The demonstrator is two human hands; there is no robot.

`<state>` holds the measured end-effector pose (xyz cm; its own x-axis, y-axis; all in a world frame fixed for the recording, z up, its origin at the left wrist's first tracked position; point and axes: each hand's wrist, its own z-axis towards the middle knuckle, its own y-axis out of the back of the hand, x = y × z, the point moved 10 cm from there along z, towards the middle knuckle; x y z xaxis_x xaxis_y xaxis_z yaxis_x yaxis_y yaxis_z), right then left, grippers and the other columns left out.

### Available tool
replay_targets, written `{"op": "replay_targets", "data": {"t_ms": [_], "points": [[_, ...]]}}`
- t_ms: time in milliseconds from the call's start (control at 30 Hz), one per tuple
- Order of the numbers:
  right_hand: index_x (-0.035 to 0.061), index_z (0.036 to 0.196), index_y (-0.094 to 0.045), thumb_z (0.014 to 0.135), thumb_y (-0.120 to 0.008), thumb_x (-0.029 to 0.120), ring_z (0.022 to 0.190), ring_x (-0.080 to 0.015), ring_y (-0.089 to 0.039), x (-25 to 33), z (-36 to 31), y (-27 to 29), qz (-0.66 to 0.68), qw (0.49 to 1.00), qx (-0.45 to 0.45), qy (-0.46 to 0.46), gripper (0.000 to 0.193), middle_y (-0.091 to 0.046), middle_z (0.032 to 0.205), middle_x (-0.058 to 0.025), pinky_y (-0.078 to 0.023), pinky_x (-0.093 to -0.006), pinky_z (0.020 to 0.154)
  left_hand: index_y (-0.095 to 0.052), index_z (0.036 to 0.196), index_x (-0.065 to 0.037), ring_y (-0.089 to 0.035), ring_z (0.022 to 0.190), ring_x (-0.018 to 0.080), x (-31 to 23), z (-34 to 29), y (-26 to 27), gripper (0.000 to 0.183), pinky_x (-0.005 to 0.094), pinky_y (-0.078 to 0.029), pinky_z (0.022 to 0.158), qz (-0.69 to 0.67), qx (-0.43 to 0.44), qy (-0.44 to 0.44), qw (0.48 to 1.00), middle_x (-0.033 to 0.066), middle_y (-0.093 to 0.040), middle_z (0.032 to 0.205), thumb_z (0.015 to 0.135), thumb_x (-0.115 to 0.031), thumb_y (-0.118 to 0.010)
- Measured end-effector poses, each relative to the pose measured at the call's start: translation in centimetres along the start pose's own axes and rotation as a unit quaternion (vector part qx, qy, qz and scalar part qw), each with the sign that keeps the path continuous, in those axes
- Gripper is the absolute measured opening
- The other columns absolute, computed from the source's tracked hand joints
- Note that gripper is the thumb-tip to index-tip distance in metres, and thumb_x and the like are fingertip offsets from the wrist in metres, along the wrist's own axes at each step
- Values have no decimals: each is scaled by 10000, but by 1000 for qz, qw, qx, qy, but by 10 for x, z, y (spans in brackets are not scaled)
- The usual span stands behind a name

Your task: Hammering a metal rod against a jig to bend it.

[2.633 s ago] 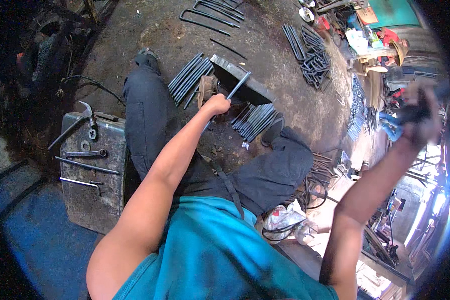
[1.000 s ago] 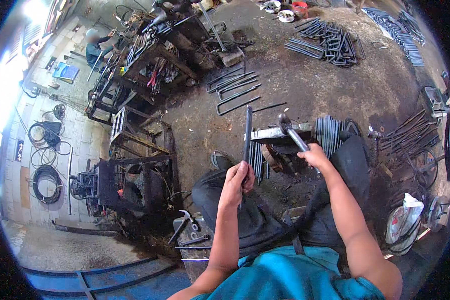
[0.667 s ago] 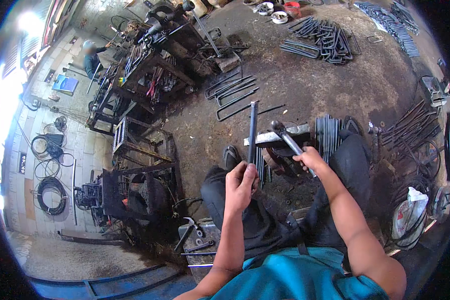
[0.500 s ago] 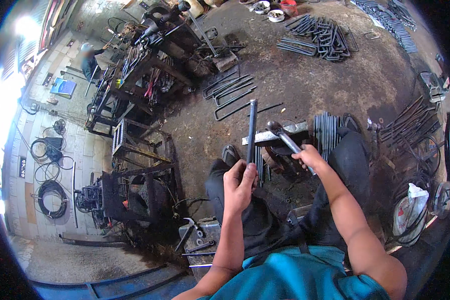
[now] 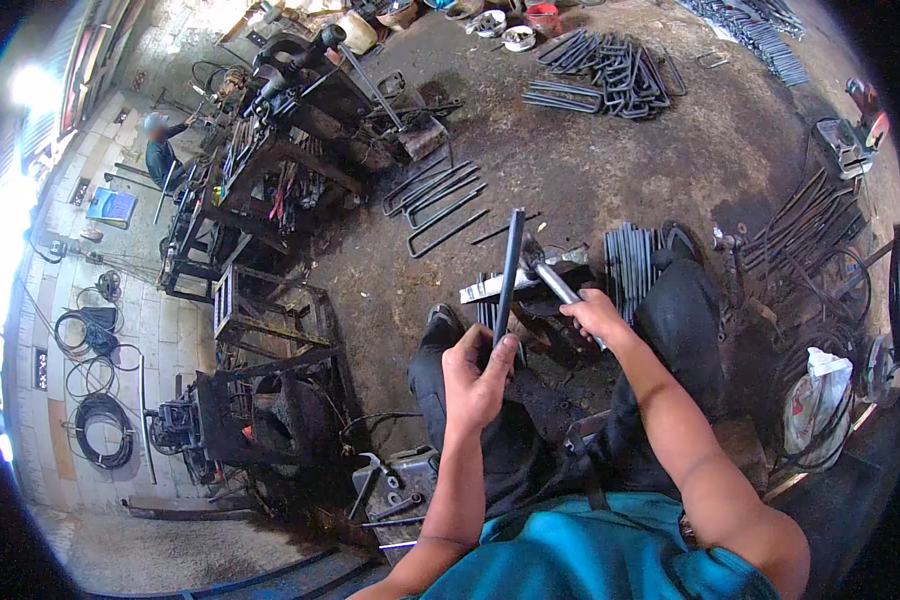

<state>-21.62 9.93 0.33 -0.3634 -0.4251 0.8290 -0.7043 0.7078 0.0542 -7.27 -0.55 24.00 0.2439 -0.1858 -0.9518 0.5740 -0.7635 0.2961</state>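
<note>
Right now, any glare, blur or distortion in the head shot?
Head view: glare whites out the far left, beside the pale wall; head view: fisheye bends that wall's lines, with black corners; head view: shadow hides detail under the workbench; head view: rod in left hand and hammer in right hand look fairly sharp.

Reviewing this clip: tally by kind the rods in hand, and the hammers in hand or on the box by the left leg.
Rods: 1, in the left hand
Hammers: 2, one in the right hand, a claw hammer on the box
Total: 3
</note>
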Motion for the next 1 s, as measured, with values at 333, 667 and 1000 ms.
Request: {"op": "replay_targets", "data": {"t_ms": [333, 667, 1000], "points": [[-51, 893, -646, 735, -668, 266, 810, -394, -655, -12, 8, 4, -52, 992, -109, 48, 355, -657, 848, -263, -530, -430, 709, -507, 784, -61, -345, 466, 46, 78, 57, -61, 243, 226, -260, 409, -94, 112, 143, 979, -54, -389, 584, 956, -231, -529], [-72, 961, -628, 775, -669, 362, 924, -397, -635, -19, 19, 17, -148, 978, -142, 48, 474, -643, 906, -298, -505, -429, 782, -497, 818, -62, -345, 432, 49, 129, 56, -57, 226, 218, -246, 376, -120, 107, 173, 972, -38, -411, 599, 954, -242, -520], [-59, 1061, -500, 834, -619, 303, 994, -447, -590, -8, 22, 4, -116, 981, -147, 45, 444, -612, 1021, -305, -476, -481, 834, -585, 977, -49, -375, 434, 90, 184, 73, -32, 289, 247, -291, 387, -114, 183, 264, 940, -17, -421, 585, 990, -296, -436]]}}
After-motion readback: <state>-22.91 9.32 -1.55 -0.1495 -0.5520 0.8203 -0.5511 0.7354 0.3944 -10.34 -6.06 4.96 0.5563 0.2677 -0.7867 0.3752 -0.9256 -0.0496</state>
